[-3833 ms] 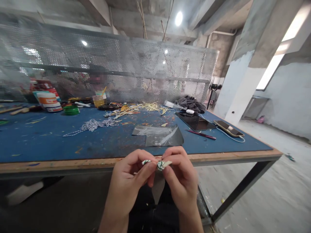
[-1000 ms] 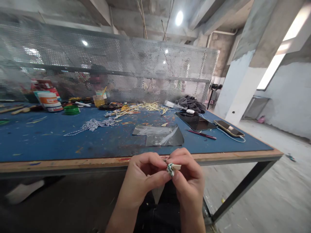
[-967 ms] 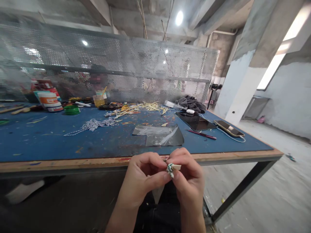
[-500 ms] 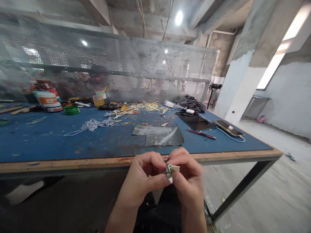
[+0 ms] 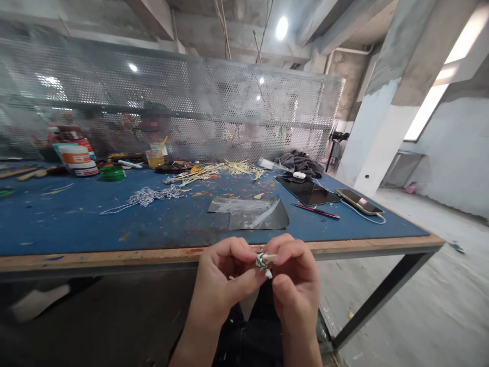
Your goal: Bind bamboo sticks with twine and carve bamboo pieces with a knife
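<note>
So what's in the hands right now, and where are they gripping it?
A small green-and-white cord knot on a pale stick, pinched at the knot between the left hand and right hand fingertips, just below the table edge.

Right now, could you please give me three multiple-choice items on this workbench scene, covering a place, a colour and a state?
1. Where does the phone lie?
A. the table's right end
B. the floor
C. beside the white tub

2. What colour is the table mat?
A. red
B. blue
C. yellow

3. How is the small green-and-white wrapped stick held?
A. lying on the mat
B. in the left hand alone
C. pinched between both hands

Answers: 1 A, it lies near the right edge. 2 B, blue throughout. 3 C, left hand and right hand both grip it.
</note>
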The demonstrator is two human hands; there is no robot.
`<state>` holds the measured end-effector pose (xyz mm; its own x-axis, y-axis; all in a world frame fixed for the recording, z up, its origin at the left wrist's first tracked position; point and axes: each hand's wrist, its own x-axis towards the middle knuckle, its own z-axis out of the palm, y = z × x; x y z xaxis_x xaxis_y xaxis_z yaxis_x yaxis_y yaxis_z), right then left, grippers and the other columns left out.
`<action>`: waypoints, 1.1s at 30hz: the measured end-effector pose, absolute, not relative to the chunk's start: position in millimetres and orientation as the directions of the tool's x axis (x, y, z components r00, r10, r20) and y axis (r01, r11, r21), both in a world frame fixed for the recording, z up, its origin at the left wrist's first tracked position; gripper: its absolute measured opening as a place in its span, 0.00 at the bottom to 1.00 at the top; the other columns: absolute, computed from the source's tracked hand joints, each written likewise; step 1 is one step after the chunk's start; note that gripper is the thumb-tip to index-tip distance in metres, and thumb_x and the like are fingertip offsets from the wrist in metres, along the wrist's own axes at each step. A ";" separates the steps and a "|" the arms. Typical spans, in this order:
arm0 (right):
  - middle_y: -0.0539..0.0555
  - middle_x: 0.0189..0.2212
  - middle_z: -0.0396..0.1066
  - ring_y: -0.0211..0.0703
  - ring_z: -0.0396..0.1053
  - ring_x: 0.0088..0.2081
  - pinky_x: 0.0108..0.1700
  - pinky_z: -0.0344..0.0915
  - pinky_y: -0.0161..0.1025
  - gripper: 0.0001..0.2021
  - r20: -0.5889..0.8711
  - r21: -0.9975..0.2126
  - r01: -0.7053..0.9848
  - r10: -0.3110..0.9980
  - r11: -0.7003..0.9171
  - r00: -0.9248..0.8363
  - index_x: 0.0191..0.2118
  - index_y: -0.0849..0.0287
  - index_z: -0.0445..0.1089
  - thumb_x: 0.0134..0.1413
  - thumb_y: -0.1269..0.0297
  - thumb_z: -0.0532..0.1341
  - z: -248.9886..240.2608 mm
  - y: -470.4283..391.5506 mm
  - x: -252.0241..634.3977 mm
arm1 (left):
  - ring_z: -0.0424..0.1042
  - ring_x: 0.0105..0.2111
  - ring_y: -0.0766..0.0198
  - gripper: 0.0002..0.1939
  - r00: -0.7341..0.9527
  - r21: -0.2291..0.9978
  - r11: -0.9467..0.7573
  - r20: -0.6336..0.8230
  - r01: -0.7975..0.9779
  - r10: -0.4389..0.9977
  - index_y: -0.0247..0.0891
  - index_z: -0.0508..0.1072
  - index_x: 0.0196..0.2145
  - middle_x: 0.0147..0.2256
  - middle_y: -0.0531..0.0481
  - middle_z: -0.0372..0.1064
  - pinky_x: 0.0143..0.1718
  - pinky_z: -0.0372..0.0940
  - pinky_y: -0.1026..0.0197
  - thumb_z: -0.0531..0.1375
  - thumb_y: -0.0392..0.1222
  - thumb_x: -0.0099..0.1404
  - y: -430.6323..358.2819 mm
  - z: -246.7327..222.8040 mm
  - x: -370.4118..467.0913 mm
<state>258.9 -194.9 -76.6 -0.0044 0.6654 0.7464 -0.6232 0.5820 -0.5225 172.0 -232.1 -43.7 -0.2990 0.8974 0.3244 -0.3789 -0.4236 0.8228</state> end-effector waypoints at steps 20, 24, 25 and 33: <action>0.48 0.30 0.67 0.38 0.66 0.33 0.35 0.65 0.35 0.04 0.773 -0.520 -0.497 0.630 0.695 0.072 0.38 0.53 0.72 0.57 0.64 0.65 -75.0 -196.1 268.1 | 0.71 0.26 0.67 0.07 -0.256 0.728 -0.684 0.654 -0.040 0.711 0.40 0.77 0.27 0.25 0.54 0.70 0.26 0.65 0.67 0.69 0.31 0.55 -231.5 -57.1 163.5; 0.47 0.30 0.67 0.37 0.65 0.34 0.36 0.64 0.34 0.05 0.751 -0.557 -0.455 0.656 0.695 0.082 0.36 0.53 0.72 0.57 0.72 0.63 -75.1 -198.1 269.7 | 0.71 0.27 0.67 0.09 -0.228 0.697 -0.716 0.703 0.032 0.674 0.42 0.76 0.29 0.26 0.55 0.71 0.31 0.69 0.65 0.67 0.28 0.56 -230.7 -58.4 160.9; 0.47 0.30 0.67 0.36 0.65 0.35 0.37 0.64 0.33 0.06 0.746 -0.565 -0.453 0.662 0.689 0.077 0.36 0.53 0.72 0.58 0.72 0.63 -75.2 -198.4 270.0 | 0.71 0.26 0.68 0.10 -0.229 0.697 -0.716 0.704 0.042 0.672 0.42 0.76 0.28 0.26 0.56 0.71 0.31 0.70 0.65 0.67 0.28 0.56 -230.7 -58.0 161.1; 0.47 0.34 0.66 0.34 0.65 0.38 0.41 0.65 0.31 0.06 0.767 -0.570 -0.477 0.642 0.669 -0.017 0.38 0.53 0.68 0.64 0.72 0.57 -73.1 -198.1 268.7 | 0.64 0.19 0.76 0.06 -0.243 0.806 -0.568 0.525 -0.167 0.816 0.38 0.76 0.25 0.22 0.57 0.69 0.23 0.64 0.75 0.70 0.32 0.53 -230.2 -48.8 164.6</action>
